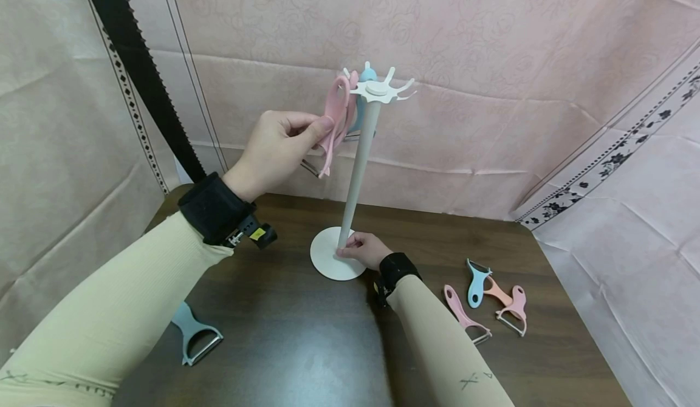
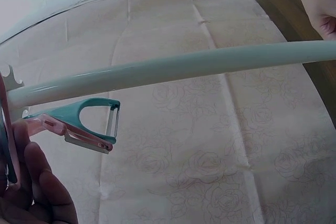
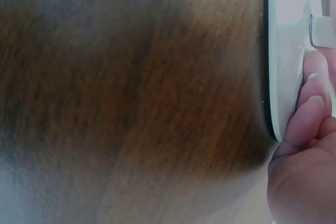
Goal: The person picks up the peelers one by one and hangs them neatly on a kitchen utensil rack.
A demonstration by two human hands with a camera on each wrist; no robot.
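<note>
My left hand pinches a pink Y-shaped peeler between thumb and fingers, its handle up at the hooks of a white rotary utensil stand. Behind it, another pink peeler and a blue peeler hang from the hooks, blades down. At the foot of the stand my right hand grips the bottom of the pole, its curled fingers resting on the round white base.
On the brown table, a blue peeler lies at the left, partly behind the left sleeve. To the right lie a blue peeler, an orange one and two pink ones. A patterned cloth hangs behind.
</note>
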